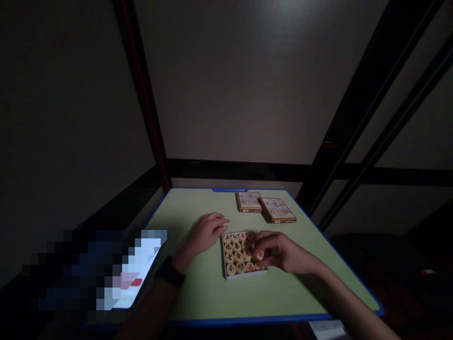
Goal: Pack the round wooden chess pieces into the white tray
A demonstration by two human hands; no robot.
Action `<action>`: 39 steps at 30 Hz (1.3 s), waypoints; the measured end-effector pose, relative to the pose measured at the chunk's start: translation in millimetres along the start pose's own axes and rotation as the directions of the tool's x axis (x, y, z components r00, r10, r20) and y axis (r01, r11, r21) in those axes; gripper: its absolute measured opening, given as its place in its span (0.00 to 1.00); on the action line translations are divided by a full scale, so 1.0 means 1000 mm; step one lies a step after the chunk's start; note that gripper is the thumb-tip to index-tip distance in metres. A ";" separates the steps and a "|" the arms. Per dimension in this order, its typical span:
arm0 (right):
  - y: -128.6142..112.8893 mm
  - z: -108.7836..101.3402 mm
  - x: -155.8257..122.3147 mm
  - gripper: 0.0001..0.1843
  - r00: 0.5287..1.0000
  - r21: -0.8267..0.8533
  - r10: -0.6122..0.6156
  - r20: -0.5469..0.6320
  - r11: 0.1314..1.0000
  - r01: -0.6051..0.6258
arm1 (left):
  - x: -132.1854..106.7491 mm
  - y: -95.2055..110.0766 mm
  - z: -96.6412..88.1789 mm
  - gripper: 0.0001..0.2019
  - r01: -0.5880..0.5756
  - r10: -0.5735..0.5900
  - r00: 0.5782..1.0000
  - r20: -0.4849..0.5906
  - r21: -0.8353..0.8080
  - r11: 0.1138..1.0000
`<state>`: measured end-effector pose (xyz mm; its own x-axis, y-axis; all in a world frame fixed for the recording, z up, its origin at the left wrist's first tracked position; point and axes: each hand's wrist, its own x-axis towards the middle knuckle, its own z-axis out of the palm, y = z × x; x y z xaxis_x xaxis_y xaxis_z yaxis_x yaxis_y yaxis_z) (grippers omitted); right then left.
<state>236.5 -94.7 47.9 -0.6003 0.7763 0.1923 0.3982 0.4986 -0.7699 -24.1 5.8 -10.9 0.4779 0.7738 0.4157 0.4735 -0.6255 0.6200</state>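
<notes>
A shallow white box (244, 276) of round Chinese chess pieces (238, 256) lies on the green table. Its pieces sit in rows, black characters on the left and red ones on the right. My right hand (279, 252) is at the box's right side, thumb and fingers closed on a chess piece (260, 255) with a red character. That hand hides part of the box's right column. Just beyond the box's upper left corner, my left hand (208, 231) hovers or rests over the table with its fingers stretched out and nothing in them; whether it touches the tabletop I cannot tell.
Two flat printed boxes (248, 202) (278, 210) lie at the back right of the table (198, 297), which has a blue edge. A bright screen, partly pixelated, is by the left edge. A white object (327, 329) shows below the front edge. Dark walls surround the table.
</notes>
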 end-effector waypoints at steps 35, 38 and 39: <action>0.009 0.011 -0.001 0.03 1.000 -0.123 -0.008 0.020 0.992 0.010 | -0.003 -0.011 0.006 0.12 -0.026 0.009 0.997 0.074 0.233 0.972; 0.009 0.010 -0.001 0.04 1.000 -0.126 0.003 0.021 0.992 0.000 | -0.002 -0.007 0.004 0.12 0.016 -0.029 0.998 0.054 0.222 0.975; 0.009 0.010 -0.001 0.04 1.000 -0.121 0.005 0.019 0.993 -0.002 | -0.002 -0.007 0.003 0.12 0.035 -0.045 0.998 0.043 0.215 0.976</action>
<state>233.6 -95.1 34.4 -0.6114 0.7712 0.1772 0.4806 0.5398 -0.6911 -25.8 8.0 -18.2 0.4875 0.7961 0.3587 0.6377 -0.6052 0.4766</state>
